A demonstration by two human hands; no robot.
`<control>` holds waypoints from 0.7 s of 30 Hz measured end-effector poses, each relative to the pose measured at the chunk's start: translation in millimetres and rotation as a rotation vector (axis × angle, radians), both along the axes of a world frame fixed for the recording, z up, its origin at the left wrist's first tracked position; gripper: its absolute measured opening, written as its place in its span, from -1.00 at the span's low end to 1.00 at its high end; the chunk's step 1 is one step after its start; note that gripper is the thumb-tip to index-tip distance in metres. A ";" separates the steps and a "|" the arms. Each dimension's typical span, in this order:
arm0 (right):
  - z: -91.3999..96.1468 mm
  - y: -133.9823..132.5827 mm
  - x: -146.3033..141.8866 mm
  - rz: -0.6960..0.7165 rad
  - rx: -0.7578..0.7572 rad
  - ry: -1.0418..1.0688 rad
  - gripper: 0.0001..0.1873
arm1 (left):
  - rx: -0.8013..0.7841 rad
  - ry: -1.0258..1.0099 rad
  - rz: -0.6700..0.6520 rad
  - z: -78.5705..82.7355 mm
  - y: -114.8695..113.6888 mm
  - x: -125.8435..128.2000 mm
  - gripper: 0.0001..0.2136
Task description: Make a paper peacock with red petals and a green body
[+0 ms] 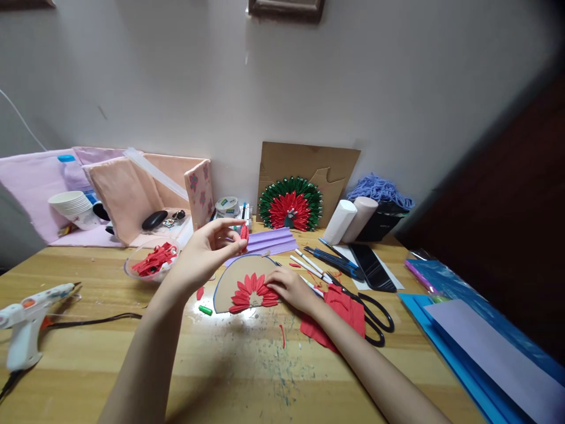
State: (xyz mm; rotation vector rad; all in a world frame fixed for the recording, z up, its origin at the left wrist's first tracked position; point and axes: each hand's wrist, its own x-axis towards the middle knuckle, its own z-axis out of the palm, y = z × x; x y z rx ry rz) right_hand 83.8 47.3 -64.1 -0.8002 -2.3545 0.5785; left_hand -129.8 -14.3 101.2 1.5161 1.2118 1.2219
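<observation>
My left hand is raised above the table, pinching a small red crepe-paper petal between thumb and fingertips. Below lies a half-round piece of brown cardboard with a dark line along its curved edge. Red petals fan out over its lower middle around a pale bare patch. My right hand lies over the right end of this fan, fingers extended onto the petals and cardboard. Folded red crepe paper sits beneath my right forearm, next to black-handled scissors.
A glue gun with its cord lies left. Behind my left wrist stands a clear bowl of red strips. A green-and-red peacock fan leans at the back. Pens, a cutter and a phone lie right.
</observation>
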 end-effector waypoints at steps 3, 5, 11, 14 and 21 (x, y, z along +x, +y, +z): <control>-0.3 0.5 -2.1 -0.014 -0.046 0.044 -0.89 | 0.006 0.006 -0.012 -2.0 0.5 -0.8 -0.61; -0.6 0.3 -2.6 -0.012 -0.087 0.074 -0.89 | 0.005 0.017 -0.020 -4.7 1.2 -3.2 -0.61; -3.8 0.4 -0.6 -0.021 -0.220 0.182 -0.86 | -0.006 0.063 0.045 -9.9 2.6 -19.3 -0.58; 2.1 0.4 -1.6 -0.074 -0.276 0.261 -0.84 | -0.010 0.067 0.050 -9.5 1.8 -21.1 -0.57; 62.4 -17.9 -4.1 -0.051 -0.544 0.674 -0.76 | -0.198 0.071 -0.401 -22.5 5.9 1.9 -0.55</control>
